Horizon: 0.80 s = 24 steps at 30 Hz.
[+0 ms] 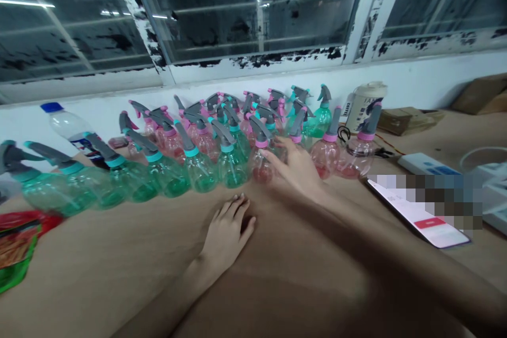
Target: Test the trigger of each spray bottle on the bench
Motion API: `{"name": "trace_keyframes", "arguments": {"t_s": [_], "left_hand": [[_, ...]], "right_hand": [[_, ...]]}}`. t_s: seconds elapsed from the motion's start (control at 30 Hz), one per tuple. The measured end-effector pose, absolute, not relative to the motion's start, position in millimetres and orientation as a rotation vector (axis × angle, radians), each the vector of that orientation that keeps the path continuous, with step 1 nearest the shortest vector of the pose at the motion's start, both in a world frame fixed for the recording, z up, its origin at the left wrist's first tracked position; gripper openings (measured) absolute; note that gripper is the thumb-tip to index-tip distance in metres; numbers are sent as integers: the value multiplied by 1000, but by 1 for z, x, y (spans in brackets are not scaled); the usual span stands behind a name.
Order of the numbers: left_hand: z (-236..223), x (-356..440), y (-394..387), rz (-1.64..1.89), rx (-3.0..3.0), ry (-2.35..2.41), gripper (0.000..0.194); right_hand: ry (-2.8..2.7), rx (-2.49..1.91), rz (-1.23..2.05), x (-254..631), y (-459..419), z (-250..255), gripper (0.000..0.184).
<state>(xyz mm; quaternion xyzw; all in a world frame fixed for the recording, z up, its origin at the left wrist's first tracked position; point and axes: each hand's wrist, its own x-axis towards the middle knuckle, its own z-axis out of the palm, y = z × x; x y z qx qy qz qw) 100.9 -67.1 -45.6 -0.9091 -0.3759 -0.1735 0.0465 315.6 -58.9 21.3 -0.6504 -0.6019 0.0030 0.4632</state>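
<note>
My right hand [301,170] reaches into the front row of spray bottles, its thumb at the neck of a clear pink spray bottle [261,170] with a grey trigger head. Its thumb and forefinger are apart; I cannot tell how firmly they touch the bottle. Partly hidden behind this hand stands another pink-collared spray bottle [297,129]. My left hand [227,229] lies palm down on the table, fingers stretched out and holding nothing. Beyond it is a green spray bottle [233,169], in line with several more green ones to the left.
More pink and green spray bottles crowd behind the front row, by the wall. On the table [119,269] are a blue-capped drink bottle [65,121], a red-green packet [19,245], a phone [412,216], a white power strip [430,163], a printed cup [362,105] and a cardboard box [404,119].
</note>
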Motion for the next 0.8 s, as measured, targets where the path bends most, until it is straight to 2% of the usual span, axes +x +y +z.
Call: {"name": "trace_keyframes", "arguments": {"t_s": [0.13, 0.3, 0.4, 0.6, 0.67, 0.8], "left_hand": [[-46, 101, -66, -538, -2759, -1135, 35], [-46, 101, -64, -539, -2761, -1124, 35], [-46, 101, -64, -560, -2762, -1127, 34], [-43, 100, -65, -559, -2777, -1141, 34], [-43, 100, -65, -558, -2778, -1136, 34], [-42, 101, -66, -540, -2770, -1136, 34]], "right_hand": [[-1443, -1555, 18, 343, -87, 27, 31], [-1377, -1713, -110, 372, -97, 27, 24], [-1401, -1806, -170, 375, -89, 27, 30], [-1356, -2025, -202, 359, -60, 22, 61], [-1341, -2051, -268, 354, -53, 19, 63], [-1374, -2046, -296, 352, -51, 15, 55]]}}
